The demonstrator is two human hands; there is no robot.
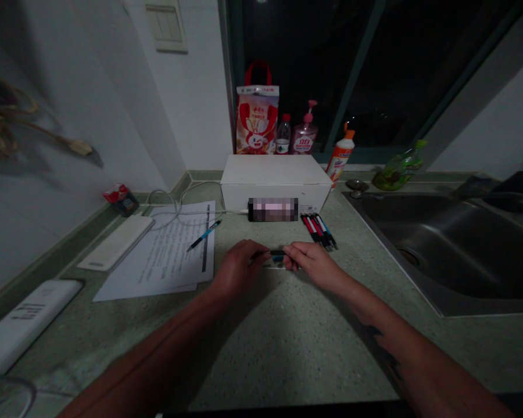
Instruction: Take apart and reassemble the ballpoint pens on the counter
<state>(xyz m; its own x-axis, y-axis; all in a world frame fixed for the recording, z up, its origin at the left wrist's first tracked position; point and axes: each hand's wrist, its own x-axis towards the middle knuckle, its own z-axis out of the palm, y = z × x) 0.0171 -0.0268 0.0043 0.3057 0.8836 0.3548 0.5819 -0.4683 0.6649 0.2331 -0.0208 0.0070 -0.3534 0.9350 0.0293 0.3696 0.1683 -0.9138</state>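
My left hand (pixel 243 261) and my right hand (pixel 307 259) meet above the middle of the counter, fingers closed on opposite ends of a dark pen (pixel 277 252). Held sideways, it is mostly covered by the fingers. Just below it something blue shows, too small to make out. Right of my hands lies a row of several pens (pixel 318 231) with red, blue and black barrels. Left of them, a blue and black pen (pixel 204 235) rests on printed sheets (pixel 165 255). A phone (pixel 272 209) with a blurred screen leans against a white box (pixel 275 174), a cable plugged into it.
At the right is a steel sink (pixel 418 284). On the left lie a white power bank-like slab (pixel 117 242), a long white device (pixel 30 313) and a small red packet (pixel 121 199). A pump bottle (pixel 304 136) and an orange-capped bottle (pixel 341 157) stand behind.
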